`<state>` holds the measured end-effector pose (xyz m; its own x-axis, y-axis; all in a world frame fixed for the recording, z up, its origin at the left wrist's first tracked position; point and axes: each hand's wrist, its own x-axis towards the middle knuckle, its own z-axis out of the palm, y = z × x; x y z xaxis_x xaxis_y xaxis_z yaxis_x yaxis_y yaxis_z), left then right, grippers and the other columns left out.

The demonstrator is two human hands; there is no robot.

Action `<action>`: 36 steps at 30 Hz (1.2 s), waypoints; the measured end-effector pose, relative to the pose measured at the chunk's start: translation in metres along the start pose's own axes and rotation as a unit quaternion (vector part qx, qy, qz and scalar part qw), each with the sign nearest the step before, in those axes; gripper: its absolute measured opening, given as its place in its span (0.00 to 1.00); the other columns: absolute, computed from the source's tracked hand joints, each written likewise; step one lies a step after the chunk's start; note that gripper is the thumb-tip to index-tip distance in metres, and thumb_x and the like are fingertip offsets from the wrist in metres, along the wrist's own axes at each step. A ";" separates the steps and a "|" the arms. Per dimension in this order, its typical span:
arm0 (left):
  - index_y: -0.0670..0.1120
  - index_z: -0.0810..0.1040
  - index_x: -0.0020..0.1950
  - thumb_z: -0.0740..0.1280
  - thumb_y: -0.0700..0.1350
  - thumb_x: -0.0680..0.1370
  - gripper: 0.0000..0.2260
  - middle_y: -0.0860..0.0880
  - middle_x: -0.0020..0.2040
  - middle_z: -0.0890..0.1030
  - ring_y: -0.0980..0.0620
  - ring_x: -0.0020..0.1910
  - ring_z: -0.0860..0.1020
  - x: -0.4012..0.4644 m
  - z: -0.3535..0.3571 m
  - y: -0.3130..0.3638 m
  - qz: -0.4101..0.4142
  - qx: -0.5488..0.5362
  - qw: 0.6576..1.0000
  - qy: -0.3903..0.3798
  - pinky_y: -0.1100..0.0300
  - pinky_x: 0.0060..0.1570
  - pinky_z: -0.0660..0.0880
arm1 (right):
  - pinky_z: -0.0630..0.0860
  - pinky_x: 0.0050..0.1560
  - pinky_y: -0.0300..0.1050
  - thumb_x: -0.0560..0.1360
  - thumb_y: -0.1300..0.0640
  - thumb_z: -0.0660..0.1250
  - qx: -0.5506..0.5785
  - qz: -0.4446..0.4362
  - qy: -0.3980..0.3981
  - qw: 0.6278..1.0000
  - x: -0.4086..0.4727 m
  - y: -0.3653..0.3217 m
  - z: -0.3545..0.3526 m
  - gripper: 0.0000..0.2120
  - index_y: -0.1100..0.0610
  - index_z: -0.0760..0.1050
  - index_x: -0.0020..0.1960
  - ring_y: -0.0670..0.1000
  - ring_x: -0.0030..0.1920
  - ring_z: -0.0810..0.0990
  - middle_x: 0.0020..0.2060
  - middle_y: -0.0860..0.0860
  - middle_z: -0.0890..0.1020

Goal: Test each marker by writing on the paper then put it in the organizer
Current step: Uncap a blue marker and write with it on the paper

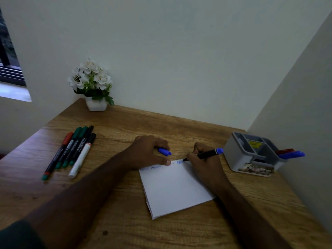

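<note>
A person is sitting at a wooden table [125, 123], seen from above through a head-worn camera. The right hand [204, 159] is pinching a black-barrelled blue marker [206, 154] near its tip and is pressing that tip to the far edge of a white pad of paper [176, 187], where a faint row of blue letters is showing. The left hand [150, 150] is resting on the pad's top left corner, its fingers curling round the marker's blue cap [165, 151].

Five more markers [71, 151] are lying side by side on the left, well apart from the pad. A grey organizer [251, 155] is standing on the right, with a blue and a red marker poking out of it. A small pot of white flowers [92, 83] is sitting by the wall.

The marker looks light, stiff and smooth, so a low pinch near the tip is probably steadying it best. The pad looks light enough to slide, which is likely why the left hand is weighting it.
</note>
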<state>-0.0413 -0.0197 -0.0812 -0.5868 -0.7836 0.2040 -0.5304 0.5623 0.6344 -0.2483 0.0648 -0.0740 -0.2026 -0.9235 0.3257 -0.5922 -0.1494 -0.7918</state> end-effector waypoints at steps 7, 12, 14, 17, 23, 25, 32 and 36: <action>0.56 0.81 0.61 0.77 0.58 0.68 0.23 0.57 0.68 0.76 0.57 0.67 0.72 0.001 0.000 -0.001 0.001 0.007 1.000 0.000 0.58 0.68 0.63 | 0.68 0.31 0.37 0.72 0.64 0.68 0.013 0.011 0.016 1.000 0.001 -0.001 -0.002 0.13 0.68 0.67 0.35 0.46 0.31 0.69 0.30 0.60 0.71; 0.54 0.81 0.61 0.77 0.58 0.67 0.24 0.56 0.68 0.76 0.57 0.67 0.72 0.000 0.000 0.002 -0.002 -0.002 1.000 -0.002 0.50 0.72 0.64 | 0.68 0.30 0.33 0.72 0.66 0.68 0.025 0.010 0.020 0.999 0.000 -0.003 -0.002 0.13 0.61 0.67 0.32 0.42 0.28 0.68 0.26 0.50 0.70; 0.54 0.81 0.61 0.77 0.57 0.68 0.24 0.55 0.68 0.76 0.56 0.68 0.72 0.000 -0.001 0.002 -0.002 -0.003 1.000 -0.003 0.49 0.72 0.64 | 0.70 0.31 0.33 0.72 0.67 0.67 0.034 0.008 0.027 0.999 0.000 -0.003 -0.004 0.14 0.62 0.66 0.32 0.42 0.29 0.70 0.27 0.51 0.70; 0.55 0.81 0.61 0.77 0.57 0.68 0.23 0.56 0.68 0.76 0.57 0.68 0.72 0.001 -0.001 0.002 0.002 -0.001 1.000 -0.004 0.49 0.72 0.64 | 0.70 0.32 0.32 0.73 0.66 0.66 0.045 0.014 0.024 0.999 0.001 -0.002 -0.010 0.14 0.63 0.65 0.33 0.44 0.30 0.73 0.28 0.52 0.69; 0.55 0.81 0.61 0.77 0.58 0.67 0.23 0.57 0.68 0.76 0.57 0.67 0.72 0.003 0.000 0.000 -0.002 0.001 1.000 -0.005 0.48 0.71 0.65 | 0.66 0.30 0.36 0.71 0.66 0.68 0.005 -0.007 -0.002 1.000 0.001 0.002 -0.011 0.13 0.68 0.66 0.34 0.46 0.31 0.68 0.28 0.55 0.70; 0.55 0.81 0.61 0.77 0.58 0.67 0.23 0.57 0.68 0.76 0.57 0.67 0.72 0.003 -0.001 0.000 -0.003 0.000 1.000 -0.007 0.48 0.71 0.64 | 0.66 0.30 0.36 0.71 0.66 0.68 0.001 -0.005 -0.005 1.000 0.001 0.002 -0.009 0.12 0.68 0.66 0.34 0.45 0.30 0.68 0.28 0.55 0.71; 0.56 0.80 0.61 0.77 0.57 0.67 0.23 0.57 0.68 0.76 0.58 0.68 0.71 0.003 0.000 0.000 0.000 0.003 1.000 -0.008 0.50 0.72 0.64 | 0.67 0.30 0.39 0.71 0.64 0.69 -0.011 -0.004 -0.010 1.000 0.002 0.003 -0.007 0.12 0.67 0.68 0.34 0.46 0.30 0.69 0.30 0.62 0.74; 0.56 0.81 0.61 0.77 0.58 0.67 0.23 0.58 0.68 0.76 0.59 0.68 0.71 0.003 0.000 -0.001 0.004 0.002 1.000 -0.007 0.52 0.72 0.64 | 0.66 0.31 0.41 0.71 0.65 0.69 0.002 -0.004 -0.012 1.000 0.003 0.005 -0.007 0.15 0.63 0.64 0.31 0.46 0.30 0.67 0.26 0.56 0.69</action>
<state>-0.0425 -0.0225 -0.0817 -0.5995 -0.7755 0.1979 -0.5284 0.5692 0.6299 -0.2572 0.0638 -0.0740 -0.1789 -0.9306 0.3194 -0.5899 -0.1584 -0.7918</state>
